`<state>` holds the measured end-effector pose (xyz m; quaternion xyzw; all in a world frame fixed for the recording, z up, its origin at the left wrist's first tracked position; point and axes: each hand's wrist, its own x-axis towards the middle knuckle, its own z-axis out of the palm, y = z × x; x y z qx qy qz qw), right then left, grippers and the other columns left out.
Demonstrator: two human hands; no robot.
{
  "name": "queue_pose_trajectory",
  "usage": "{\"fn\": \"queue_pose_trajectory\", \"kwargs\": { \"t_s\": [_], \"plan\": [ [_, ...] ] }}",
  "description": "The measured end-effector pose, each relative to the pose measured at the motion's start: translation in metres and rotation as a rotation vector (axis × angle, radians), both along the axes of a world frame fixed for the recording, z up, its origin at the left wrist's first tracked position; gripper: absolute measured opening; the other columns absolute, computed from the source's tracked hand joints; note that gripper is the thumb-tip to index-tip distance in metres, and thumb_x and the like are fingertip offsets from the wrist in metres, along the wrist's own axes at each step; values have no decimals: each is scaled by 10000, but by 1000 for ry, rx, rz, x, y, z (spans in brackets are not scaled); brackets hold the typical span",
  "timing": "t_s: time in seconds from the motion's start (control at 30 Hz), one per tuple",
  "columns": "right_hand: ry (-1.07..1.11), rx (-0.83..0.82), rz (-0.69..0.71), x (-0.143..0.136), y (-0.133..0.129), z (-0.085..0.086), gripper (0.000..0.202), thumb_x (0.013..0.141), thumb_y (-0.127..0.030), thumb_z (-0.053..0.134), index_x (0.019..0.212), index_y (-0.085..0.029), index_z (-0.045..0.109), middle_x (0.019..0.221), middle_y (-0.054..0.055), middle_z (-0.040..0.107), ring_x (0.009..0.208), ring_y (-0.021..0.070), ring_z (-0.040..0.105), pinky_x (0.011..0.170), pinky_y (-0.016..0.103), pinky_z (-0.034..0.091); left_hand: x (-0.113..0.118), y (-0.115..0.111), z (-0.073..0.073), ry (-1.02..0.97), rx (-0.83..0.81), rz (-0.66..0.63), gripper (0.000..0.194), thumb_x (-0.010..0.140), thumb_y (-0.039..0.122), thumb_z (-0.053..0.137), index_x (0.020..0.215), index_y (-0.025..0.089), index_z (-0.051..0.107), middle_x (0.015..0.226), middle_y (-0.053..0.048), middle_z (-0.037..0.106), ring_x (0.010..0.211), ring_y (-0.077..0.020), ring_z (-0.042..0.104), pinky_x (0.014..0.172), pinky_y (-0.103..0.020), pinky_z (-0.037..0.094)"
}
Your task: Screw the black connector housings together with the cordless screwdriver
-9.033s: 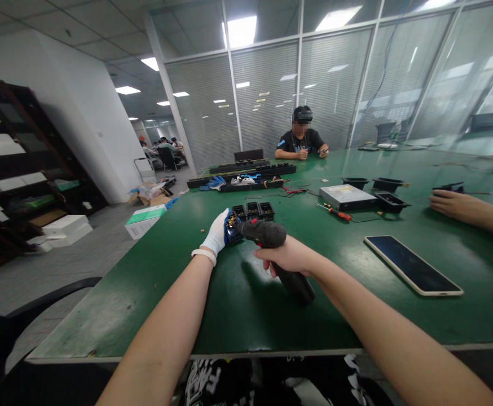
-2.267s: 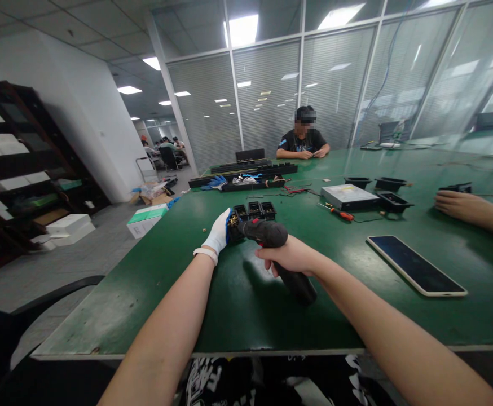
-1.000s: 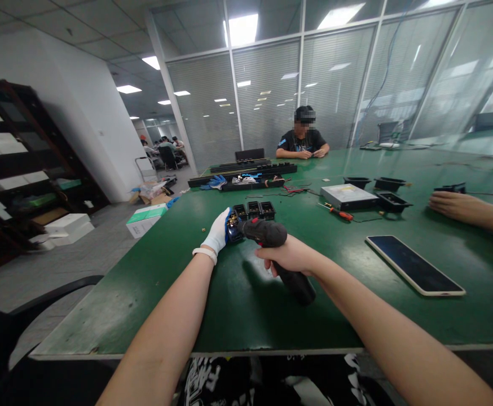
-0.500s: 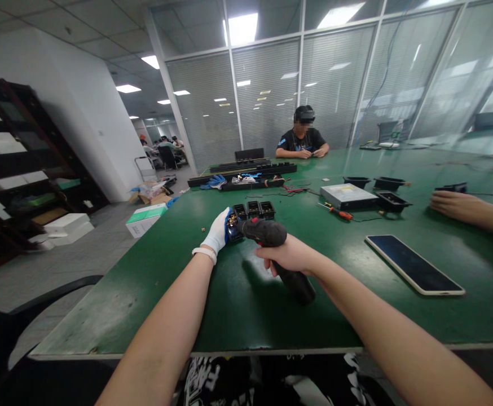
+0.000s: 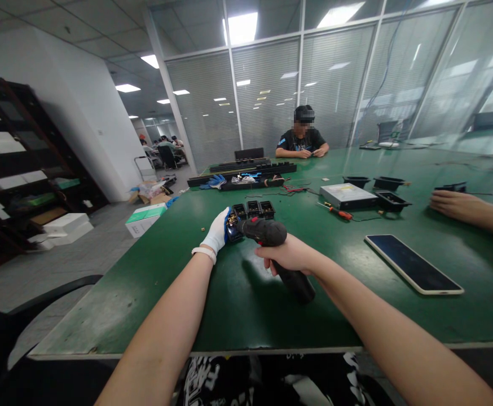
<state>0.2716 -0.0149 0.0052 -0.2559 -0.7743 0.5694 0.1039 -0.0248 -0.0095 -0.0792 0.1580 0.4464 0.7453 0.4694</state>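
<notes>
My left hand (image 5: 218, 230), in a white and blue glove, is closed on a small black box (image 5: 234, 232) with brass-coloured parts inside. My bare right hand (image 5: 286, 255) is wrapped round the grip of a black power screwdriver (image 5: 264, 232). The tool lies nearly level, its front end pointing left at the box; the exact contact of its tip is too small to make out. Just behind, three similar black boxes (image 5: 253, 209) stand in a row.
On the green table (image 5: 145, 304) lie a phone (image 5: 413, 264), an orange screwdriver (image 5: 340, 213), a silver flat box (image 5: 348, 195) and black trays (image 5: 391, 201). Black bars (image 5: 246, 181) and a blue glove are farther back. Another person's hand (image 5: 453, 204) is at right; a person (image 5: 301, 138) sits opposite.
</notes>
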Motion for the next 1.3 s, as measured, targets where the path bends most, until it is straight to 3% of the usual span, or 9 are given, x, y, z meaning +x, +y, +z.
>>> {"fn": "queue_pose_trajectory", "kwargs": {
  "t_s": [0.33, 0.7, 1.3],
  "plan": [
    [27, -15, 4, -1, 3, -6, 377, 1033, -99, 765, 683, -194, 665, 588, -4, 711, 486, 136, 656, 515, 233, 499, 2, 0, 3, 2, -15, -22, 521, 1183, 535, 633, 1425, 117, 831, 1139, -171, 916, 1049, -325, 910, 1116, -443, 688],
    [17, -7, 2, -3, 3, -6, 394, 1039, -94, 750, 671, -197, 655, 571, -6, 700, 477, 141, 659, 507, 235, 503, 0, 0, 0, 6, -11, 8, 491, 1157, 524, 707, 1418, 126, 830, 1099, -170, 916, 992, -338, 916, 1093, -475, 705],
    [44, -19, 21, -2, 6, -11, 371, 988, -131, 790, 638, -186, 681, 614, 21, 731, 490, 139, 662, 520, 241, 502, 5, -1, 6, 1, 16, -40, 581, 1153, 540, 679, 1543, 124, 787, 1209, -178, 914, 1107, -343, 908, 1172, -494, 668]
  ]
}}
